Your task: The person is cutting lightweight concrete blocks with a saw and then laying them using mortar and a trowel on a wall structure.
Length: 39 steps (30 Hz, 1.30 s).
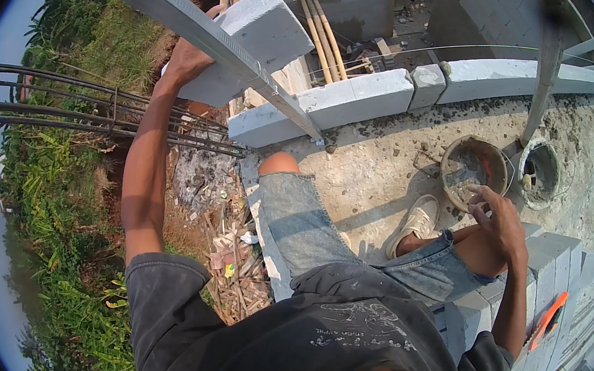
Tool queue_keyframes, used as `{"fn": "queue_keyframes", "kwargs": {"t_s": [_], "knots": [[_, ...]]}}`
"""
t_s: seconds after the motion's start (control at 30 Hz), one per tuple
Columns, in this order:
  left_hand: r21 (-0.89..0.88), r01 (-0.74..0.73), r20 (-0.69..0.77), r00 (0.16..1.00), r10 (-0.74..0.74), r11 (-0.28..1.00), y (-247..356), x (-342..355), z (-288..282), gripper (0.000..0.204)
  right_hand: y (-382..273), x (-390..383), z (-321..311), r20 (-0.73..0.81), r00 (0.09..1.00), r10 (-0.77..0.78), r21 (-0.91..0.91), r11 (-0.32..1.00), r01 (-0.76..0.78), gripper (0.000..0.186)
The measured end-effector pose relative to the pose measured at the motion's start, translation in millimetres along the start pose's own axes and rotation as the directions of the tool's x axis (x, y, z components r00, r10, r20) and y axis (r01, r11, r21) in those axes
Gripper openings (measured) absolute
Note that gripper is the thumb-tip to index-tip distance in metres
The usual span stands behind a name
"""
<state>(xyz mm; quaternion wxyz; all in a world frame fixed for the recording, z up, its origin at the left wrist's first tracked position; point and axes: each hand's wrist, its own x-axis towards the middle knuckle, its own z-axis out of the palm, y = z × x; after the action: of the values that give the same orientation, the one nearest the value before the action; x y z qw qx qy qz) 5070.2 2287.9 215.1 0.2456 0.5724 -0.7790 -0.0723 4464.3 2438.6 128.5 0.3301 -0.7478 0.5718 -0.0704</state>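
Observation:
My left hand (190, 60) is wrapped round the outer side of a pale grey building block (268, 28) at the upper left, its fingertips at the block's far edge. A slanting metal post (177, 15) crosses in front and hides part of the block. The block sits at the end of a low row of similar wall blocks (358, 98). My right hand (500, 219) hangs above my bent knee with its fingers loosely curled and apart, holding nothing. Just beyond its fingertips stands a mortar-stained bucket (451, 171) with grey material inside.
A second, whitish bucket (539, 174) stands by an upright pole (544, 82). Steel bars (60, 119) stick out at left above a drop with debris (238, 275) below. Bamboo poles (323, 37) lean beyond the wall. Stacked blocks (547, 264) and an orange-and-black tool (547, 320) are at right.

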Motion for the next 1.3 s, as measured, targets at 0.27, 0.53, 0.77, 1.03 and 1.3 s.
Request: {"fn": "queue_keyframes", "kwargs": {"t_s": [0.27, 0.53, 0.77, 1.03, 1.3], "knots": [[0.049, 0.185, 0.178, 0.965, -0.190, 0.982, -7, -28, 30, 0.087, -3, 1, 0, -0.027, 1.000, 0.014, 0.010, 1.000, -0.014, 0.040], [0.154, 0.098, 0.203, 0.971, -0.129, 0.983, -23, -55, 44, 0.078, -13, 3, -1, -0.016, 0.993, 0.118, -0.026, 0.993, -0.118, 0.038], [0.212, 0.061, 0.240, 0.964, -0.113, 0.975, -37, -65, 66, 0.079, -20, 7, 2, -0.010, 0.992, 0.128, -0.019, 0.992, -0.128, 0.037], [0.173, 0.079, 0.233, 0.965, -0.118, 0.982, -50, -68, 79, 0.079, -21, 12, 4, -0.029, 0.987, 0.159, -0.022, 0.987, -0.160, 0.038], [0.043, 0.048, 0.270, 0.961, -0.058, 0.998, -48, -72, 73, 0.083, -16, 18, 4, -0.024, 0.991, 0.129, 0.027, 0.991, -0.129, 0.038]]}}
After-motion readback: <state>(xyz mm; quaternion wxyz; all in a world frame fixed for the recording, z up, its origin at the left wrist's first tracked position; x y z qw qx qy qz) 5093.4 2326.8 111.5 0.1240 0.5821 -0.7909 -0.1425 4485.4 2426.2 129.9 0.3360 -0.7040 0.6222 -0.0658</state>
